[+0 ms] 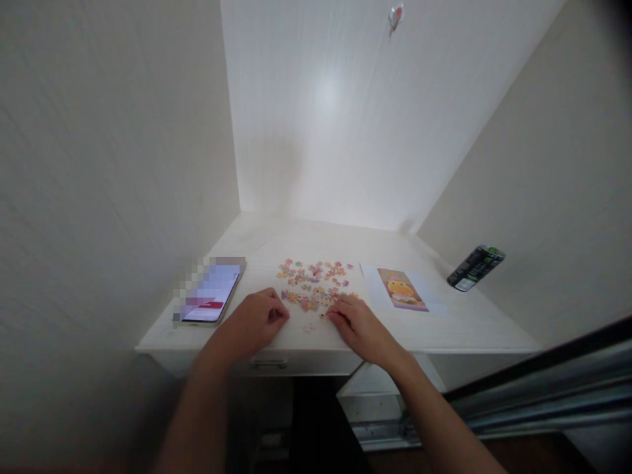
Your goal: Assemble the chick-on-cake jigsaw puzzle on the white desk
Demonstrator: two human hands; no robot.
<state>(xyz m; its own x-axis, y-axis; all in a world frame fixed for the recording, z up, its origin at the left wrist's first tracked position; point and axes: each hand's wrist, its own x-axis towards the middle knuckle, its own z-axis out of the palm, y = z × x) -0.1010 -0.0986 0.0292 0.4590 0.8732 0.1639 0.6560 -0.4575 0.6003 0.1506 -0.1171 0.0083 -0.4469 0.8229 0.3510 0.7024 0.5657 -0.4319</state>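
Many small jigsaw puzzle pieces in pink, yellow and purple lie loosely spread over the white desk. My right hand is at the near right side of the pieces, its thumb and fingers pinched on a small puzzle piece with a dark spot. On the left of the pieces, my left hand rests near the desk with its fingertips pressed together; whatever they may hold is hidden. Between the hands, close to the front edge, lies a small group of pale puzzle pieces.
A sheet of paper with a yellow cartoon figure lies right of the pieces. A phone with a lit screen lies at the left. A dark can stands far right. White panels enclose the desk; a drawer handle is below its front edge.
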